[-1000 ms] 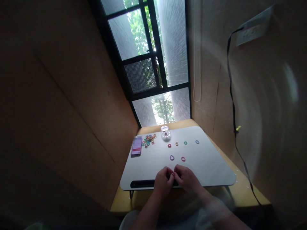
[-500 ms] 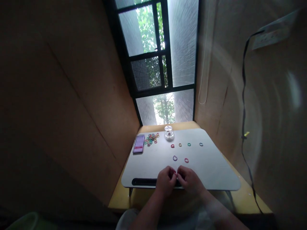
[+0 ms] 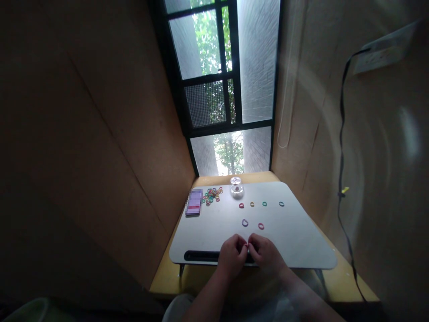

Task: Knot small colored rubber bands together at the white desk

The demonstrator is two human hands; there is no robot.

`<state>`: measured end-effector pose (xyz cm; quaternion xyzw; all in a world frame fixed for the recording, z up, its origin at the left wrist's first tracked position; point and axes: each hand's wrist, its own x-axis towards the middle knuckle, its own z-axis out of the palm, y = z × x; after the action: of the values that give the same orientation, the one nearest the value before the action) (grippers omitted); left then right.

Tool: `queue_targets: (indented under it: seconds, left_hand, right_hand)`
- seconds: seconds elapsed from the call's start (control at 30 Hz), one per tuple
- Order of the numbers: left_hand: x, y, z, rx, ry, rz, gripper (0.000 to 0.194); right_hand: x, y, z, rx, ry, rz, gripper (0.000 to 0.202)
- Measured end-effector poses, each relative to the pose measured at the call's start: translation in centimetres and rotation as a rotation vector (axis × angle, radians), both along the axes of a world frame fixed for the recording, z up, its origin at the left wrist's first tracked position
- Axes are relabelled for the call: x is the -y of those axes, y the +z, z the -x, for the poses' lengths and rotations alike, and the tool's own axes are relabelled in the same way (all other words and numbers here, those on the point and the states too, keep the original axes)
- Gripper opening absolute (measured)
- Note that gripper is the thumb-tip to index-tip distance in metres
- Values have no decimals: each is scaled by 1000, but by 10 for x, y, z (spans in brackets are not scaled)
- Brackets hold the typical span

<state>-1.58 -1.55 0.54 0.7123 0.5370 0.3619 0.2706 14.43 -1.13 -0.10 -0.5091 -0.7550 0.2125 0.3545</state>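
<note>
My left hand (image 3: 233, 255) and my right hand (image 3: 264, 252) meet above the front edge of the white table (image 3: 211, 232). Their fingertips pinch a small pinkish-red thing (image 3: 247, 245), mostly hidden by the fingers. Just beyond them lie a purple ring (image 3: 245, 222) and a pink ring (image 3: 261, 226). Farther back a red ring (image 3: 241, 205), a yellow ring (image 3: 252, 204), a green ring (image 3: 264, 204) and a blue-green ring (image 3: 281, 204) form a row. A heap of coloured rings (image 3: 212, 194) lies at the back left.
A clear round container (image 3: 237, 190) stands at the table's back. Left of the heap lies a blurred purple card or device (image 3: 194, 202). A black slot (image 3: 201, 256) runs along the front edge. A black cable (image 3: 341, 156) hangs on the right wall.
The view has shifted very slightly. Both hands remain together at the same place, with the fingers still pinched.
</note>
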Motion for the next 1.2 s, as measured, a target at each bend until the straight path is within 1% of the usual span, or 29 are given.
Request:
queue_targets:
  seconds: [0.17, 0.4, 0.7, 0.93, 1.2]
  left_hand:
    - [0, 0, 0, -9, -5, -5, 10]
    - [-1, -2, 0, -23, 1, -9, 11]
    - [0, 1, 0, -14, 4, 0, 8]
    - [1, 2, 0, -20, -5, 1, 11]
    - [2, -1, 0, -20, -11, -1, 11]
  right_hand:
    - [0, 1, 0, 18, 0, 2, 17]
    - [-1, -2, 0, 12, -7, -5, 16]
    - [1, -1, -1, -4, 10, 3, 17]
    - [0, -2, 0, 17, -6, -1, 15]
    - [1, 0, 0, 28, -10, -7, 15]
